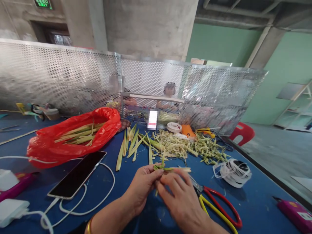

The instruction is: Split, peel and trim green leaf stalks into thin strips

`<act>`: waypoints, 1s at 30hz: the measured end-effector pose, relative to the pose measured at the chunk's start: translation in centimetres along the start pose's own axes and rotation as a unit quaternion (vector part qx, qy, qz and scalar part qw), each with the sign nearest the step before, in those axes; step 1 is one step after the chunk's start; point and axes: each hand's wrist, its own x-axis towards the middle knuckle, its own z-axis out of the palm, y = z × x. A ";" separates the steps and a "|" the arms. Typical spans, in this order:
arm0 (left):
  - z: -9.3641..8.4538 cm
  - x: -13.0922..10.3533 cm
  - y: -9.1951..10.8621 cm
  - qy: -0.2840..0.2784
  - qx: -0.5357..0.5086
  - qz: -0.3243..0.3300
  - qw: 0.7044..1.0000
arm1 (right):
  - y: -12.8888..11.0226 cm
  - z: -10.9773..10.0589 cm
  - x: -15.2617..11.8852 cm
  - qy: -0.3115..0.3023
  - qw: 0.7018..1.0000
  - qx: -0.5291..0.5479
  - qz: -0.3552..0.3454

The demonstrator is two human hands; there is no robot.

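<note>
Just above the blue tabletop, my left hand [142,183] pinches folded green leaf strips [175,169] between thumb and fingers. My right hand [176,195] meets it from the right, its fingers curled against the same strips. Their pale ends stick out to the right, while a short green piece points up. The fingertips partly hide where the strips cross. Scissors [219,201] with one red and one yellow handle lie beside my right hand, their blades partly behind it. Beyond my hands are loose flat leaf pieces [133,143] and a heap of shredded leaf strips [170,143].
A red plastic bag [46,151] of long leaves sits at left, near a phone [78,175] with a white cable. A white ribbon roll [235,174] stands at right; a tape roll [174,127] lies behind the heap. A perforated metal screen [151,76] stands behind; people sit beyond it.
</note>
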 end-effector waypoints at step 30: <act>-0.2 0.0 0.3 0.059 0.146 -0.016 0.987 | 0.8 -0.9 0.3 0.016 0.892 0.250 0.377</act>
